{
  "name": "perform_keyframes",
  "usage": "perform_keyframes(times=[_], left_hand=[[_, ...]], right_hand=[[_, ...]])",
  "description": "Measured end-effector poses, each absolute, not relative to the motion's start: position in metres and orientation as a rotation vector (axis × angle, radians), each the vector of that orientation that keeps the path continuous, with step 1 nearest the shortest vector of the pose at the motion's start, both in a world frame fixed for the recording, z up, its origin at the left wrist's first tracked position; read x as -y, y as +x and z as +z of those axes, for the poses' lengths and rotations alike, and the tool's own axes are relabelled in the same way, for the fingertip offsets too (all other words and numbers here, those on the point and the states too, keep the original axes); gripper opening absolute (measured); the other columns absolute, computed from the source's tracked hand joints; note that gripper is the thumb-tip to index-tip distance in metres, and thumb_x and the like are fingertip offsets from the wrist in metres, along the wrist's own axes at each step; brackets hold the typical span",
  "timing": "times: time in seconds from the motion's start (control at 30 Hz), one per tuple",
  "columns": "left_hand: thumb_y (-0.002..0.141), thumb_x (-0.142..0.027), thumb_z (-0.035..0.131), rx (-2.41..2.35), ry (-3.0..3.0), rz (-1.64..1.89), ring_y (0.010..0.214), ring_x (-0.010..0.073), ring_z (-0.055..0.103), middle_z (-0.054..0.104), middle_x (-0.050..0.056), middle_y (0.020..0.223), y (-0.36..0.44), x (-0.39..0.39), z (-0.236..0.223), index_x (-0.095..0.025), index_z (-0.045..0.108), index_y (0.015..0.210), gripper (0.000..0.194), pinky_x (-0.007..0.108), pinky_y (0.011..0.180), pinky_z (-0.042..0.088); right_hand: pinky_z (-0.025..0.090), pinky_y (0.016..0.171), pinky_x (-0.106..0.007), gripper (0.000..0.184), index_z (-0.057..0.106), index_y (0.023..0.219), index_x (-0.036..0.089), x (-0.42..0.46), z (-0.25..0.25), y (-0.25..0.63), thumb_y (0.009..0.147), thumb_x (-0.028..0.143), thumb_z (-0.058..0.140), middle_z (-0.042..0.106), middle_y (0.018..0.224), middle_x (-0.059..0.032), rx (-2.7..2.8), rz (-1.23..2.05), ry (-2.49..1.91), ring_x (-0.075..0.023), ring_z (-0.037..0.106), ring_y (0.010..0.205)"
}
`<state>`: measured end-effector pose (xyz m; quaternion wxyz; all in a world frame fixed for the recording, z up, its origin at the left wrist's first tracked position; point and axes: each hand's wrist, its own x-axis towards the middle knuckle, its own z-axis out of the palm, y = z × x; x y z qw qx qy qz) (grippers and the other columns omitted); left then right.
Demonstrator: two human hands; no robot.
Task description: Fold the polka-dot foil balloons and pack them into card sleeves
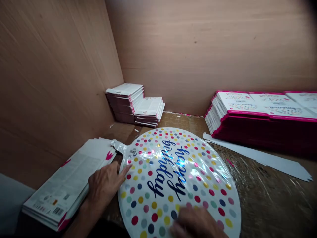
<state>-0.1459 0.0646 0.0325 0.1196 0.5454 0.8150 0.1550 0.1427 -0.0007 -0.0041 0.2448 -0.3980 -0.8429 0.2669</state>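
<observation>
A flat, uninflated foil balloon (170, 198) lies in front of me, white with coloured dots and "happy birthday" in blue script, turned sideways. Its neck points to the upper left. At the balloon's left edge, just below the neck, is my left hand (105, 181); the thumb lies over the edge and the other fingers are curled, partly hidden. My right hand (198, 223) is over the lower part of the balloon, with its fingers bent and smeared by motion. Beside my left hand lies a stack of printed white card sleeves (61, 185).
Two stacks of folded cards (125, 99) stand in the back left corner. A long row of pink-edged printed packs (257, 102) is at the back right, with a white card strip (257, 157) before it. Wooden panels (198, 43) close off the back and left.
</observation>
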Motion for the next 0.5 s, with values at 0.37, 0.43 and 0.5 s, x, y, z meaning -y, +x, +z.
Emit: perform_keyframes(times=[0.37, 0.43, 0.5], left_hand=[[0.092, -0.043, 0.041, -2.224, 1.526, 0.299, 0.086, 0.0276, 0.071, 0.074, 0.011, 0.083, -0.124, -0.009, 0.018, -0.021, 0.065, 0.080, 0.035, 0.027, 0.060, 0.037], [0.091, -0.041, 0.043, -2.217, 1.543, 0.348, 0.086, 0.0290, 0.071, 0.074, 0.012, 0.083, -0.121, 0.001, 0.016, -0.021, 0.066, 0.083, 0.032, 0.028, 0.060, 0.036], [0.090, -0.043, 0.043, -2.196, 1.570, 0.352, 0.081, 0.0280, 0.070, 0.074, 0.011, 0.080, -0.122, 0.009, 0.014, -0.022, 0.066, 0.080, 0.033, 0.028, 0.059, 0.035]], right_hand=[[0.052, 0.065, -0.031, 0.012, 0.072, 0.094, 0.009, -0.115, 0.049, -0.081, 0.085, 0.014, 0.065, 0.074, 0.093, -0.0176, 2.674, 0.435, -1.525, -0.0259, 0.071, 0.085], [0.053, 0.065, -0.031, 0.015, 0.072, 0.094, 0.010, -0.114, 0.048, -0.088, 0.080, 0.011, 0.068, 0.074, 0.093, -0.0166, 2.675, 0.442, -1.523, -0.0258, 0.071, 0.085], [0.053, 0.068, -0.031, 0.014, 0.073, 0.092, 0.012, -0.113, 0.045, -0.083, 0.080, 0.012, 0.068, 0.075, 0.092, -0.0154, 2.657, 0.437, -1.523, -0.0253, 0.071, 0.086]])
